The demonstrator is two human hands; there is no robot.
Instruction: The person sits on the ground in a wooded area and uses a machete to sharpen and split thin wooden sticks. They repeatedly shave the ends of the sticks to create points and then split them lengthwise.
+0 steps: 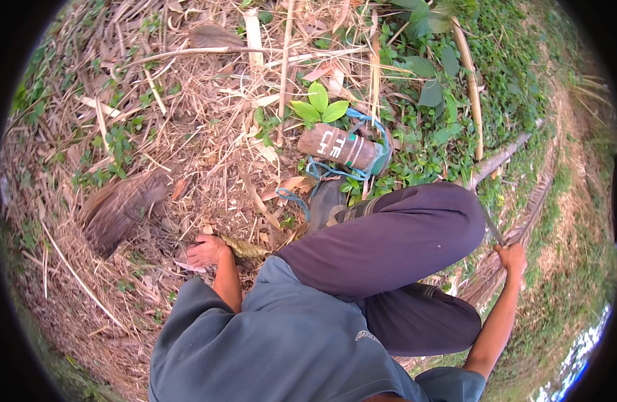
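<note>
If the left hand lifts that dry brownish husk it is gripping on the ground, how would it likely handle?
The husk looks dried and thin, so it is probably light. Its curled, fibrous surface suggests it is stiff yet brittle, not slippery. The left hand closes over one end, so the free end may flex.

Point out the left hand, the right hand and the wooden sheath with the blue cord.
left hand (pixel 206 251), head view, back of the hand.
right hand (pixel 512 256), head view, knuckles.
wooden sheath (pixel 338 146), head view, its flat face.

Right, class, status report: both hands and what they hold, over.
Left hand down on dry leaf in the litter. Right hand shut on blade handle. Raised knee between them.
</note>
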